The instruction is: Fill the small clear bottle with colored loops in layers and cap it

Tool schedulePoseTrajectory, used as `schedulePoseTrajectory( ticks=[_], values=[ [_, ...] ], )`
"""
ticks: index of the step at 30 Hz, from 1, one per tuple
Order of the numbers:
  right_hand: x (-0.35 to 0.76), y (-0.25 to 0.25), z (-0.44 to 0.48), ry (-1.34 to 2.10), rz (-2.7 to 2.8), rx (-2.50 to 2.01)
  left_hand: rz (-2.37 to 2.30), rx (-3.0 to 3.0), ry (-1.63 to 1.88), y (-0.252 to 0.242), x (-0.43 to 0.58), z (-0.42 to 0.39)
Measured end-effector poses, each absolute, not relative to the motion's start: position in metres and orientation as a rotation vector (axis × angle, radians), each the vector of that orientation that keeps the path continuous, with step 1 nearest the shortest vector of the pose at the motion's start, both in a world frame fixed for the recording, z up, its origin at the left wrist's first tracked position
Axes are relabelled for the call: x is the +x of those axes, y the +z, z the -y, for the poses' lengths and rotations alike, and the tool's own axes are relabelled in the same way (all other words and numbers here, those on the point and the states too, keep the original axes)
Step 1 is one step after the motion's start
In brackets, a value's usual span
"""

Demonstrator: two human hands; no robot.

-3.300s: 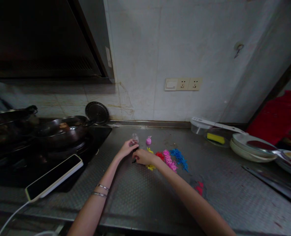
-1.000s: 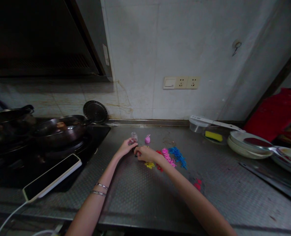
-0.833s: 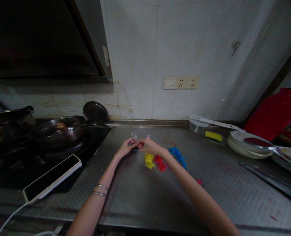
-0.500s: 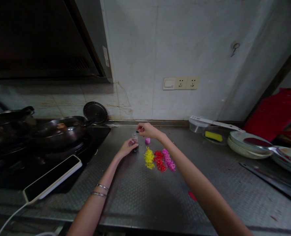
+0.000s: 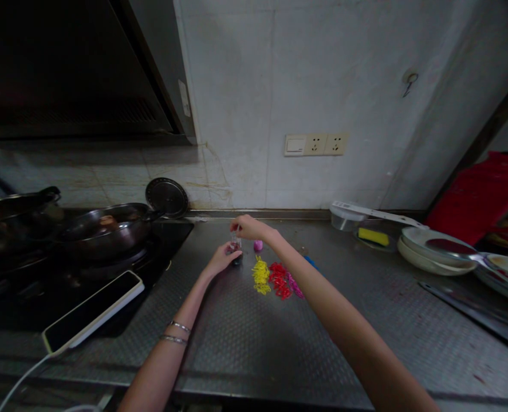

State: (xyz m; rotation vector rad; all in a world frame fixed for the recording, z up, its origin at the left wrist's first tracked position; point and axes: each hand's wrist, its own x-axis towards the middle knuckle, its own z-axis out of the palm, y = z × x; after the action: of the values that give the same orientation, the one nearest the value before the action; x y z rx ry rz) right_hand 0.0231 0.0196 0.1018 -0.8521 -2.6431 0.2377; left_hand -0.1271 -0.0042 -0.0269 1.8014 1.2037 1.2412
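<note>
My left hand (image 5: 223, 258) is wrapped round a small clear jar (image 5: 235, 245) on the metal counter, with dark stuff at its bottom. Over the jar's mouth is my right hand (image 5: 245, 226), fingertips pinched together; what they hold is hidden. Just right of the jar lies a small pinkish-purple round piece (image 5: 258, 245). Nearer to me are little heaps of what look like small rubber bands: yellow ones (image 5: 261, 276), red ones (image 5: 280, 280) and pink ones (image 5: 295, 285). My right forearm partly covers the pink heap and something blue (image 5: 311, 262).
At left, pans (image 5: 103, 229) stand on the black stove, and a phone-like device (image 5: 93, 312) with a white cable lies at its front edge. To the right are a yellow sponge (image 5: 373, 237), stacked bowls (image 5: 434, 252), a long dark blade-like tool (image 5: 472, 315) and a red container (image 5: 477, 197).
My right hand has moved left and slightly down to the jar's mouth; the small black piece in its fingers no longer shows. The left hand keeps its grip on the jar.
</note>
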Motion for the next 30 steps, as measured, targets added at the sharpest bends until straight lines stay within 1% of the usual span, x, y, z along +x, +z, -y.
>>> schedulePoseTrajectory(
  ticks=[6,9,12,17,22,30],
  values=[
    [0.047,0.092,-0.022,0.255,2.482,-0.820,-1.200,1.797,1.247,-0.027,-0.126,0.006],
    [0.070,0.069,-0.019,0.316,2.386,-0.952,-1.216,1.779,1.259,-0.025,-0.124,0.008],
    [0.093,0.038,-0.011,0.394,2.452,-1.008,-1.246,1.750,1.238,-0.023,-0.122,0.009],
    [0.110,0.000,0.004,0.301,2.485,-1.129,-1.248,1.743,1.218,-0.026,-0.123,0.006],
    [0.111,-0.010,0.015,0.176,2.511,-1.224,-1.226,1.747,1.231,-0.031,-0.123,0.003],
    [0.107,-0.014,0.021,0.095,2.600,-1.257,-1.226,1.751,1.249,-0.031,-0.121,0.004]
  ],
)
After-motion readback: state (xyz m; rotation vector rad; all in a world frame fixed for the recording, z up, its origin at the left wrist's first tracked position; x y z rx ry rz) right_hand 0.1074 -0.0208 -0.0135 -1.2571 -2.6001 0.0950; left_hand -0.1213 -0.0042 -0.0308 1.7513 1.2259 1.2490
